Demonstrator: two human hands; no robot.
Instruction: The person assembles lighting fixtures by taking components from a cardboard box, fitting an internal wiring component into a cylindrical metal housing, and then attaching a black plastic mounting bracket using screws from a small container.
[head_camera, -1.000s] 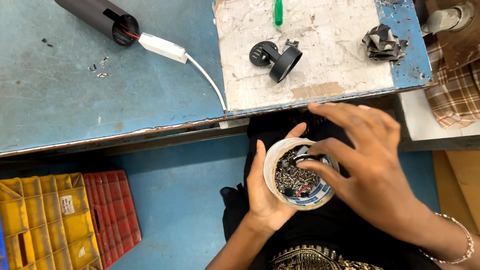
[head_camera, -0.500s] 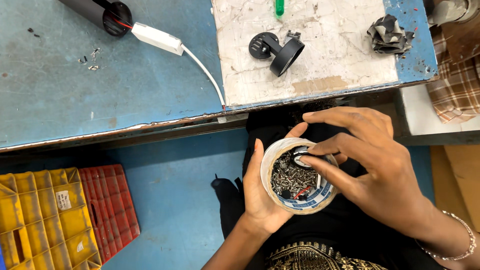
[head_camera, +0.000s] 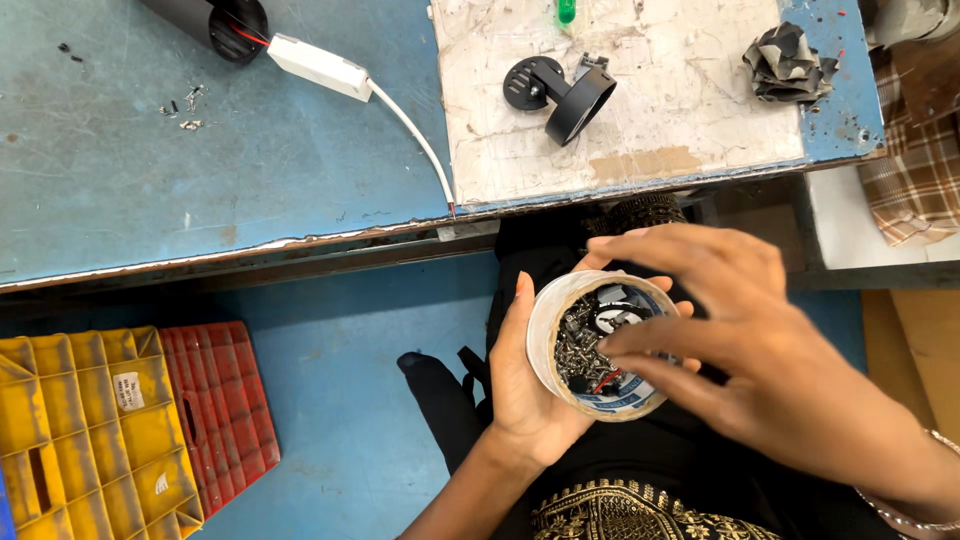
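**Picking through a tub of small screws**

The left hand (head_camera: 525, 385) is cupping a round tub (head_camera: 545, 330) from below and behind, fingers wrapped around its wall, holding it over the lap just below the bench (head_camera: 250, 190) edge. The tub is holding a heap of small metal screws (head_camera: 575, 340) and a few dark bits. The right hand (head_camera: 740, 340) is hovering over the tub's mouth with its fingers spread and curved, fingertips (head_camera: 610, 345) dipping in among the screws; whether anything is pinched between them cannot be told.

The tub looks light and fairly stiff, best gripped around its side wall and kept level, since its loose contents would spill easily. The screws look tiny, hard and slippery, so a fingertip pinch would suit them.

Beyond the hands, on the bench, a black lamp fitting (head_camera: 565, 90) and a crumpled rag (head_camera: 785, 60) are lying. Left of the left hand, yellow and red crates (head_camera: 120, 430) are sitting on the floor.
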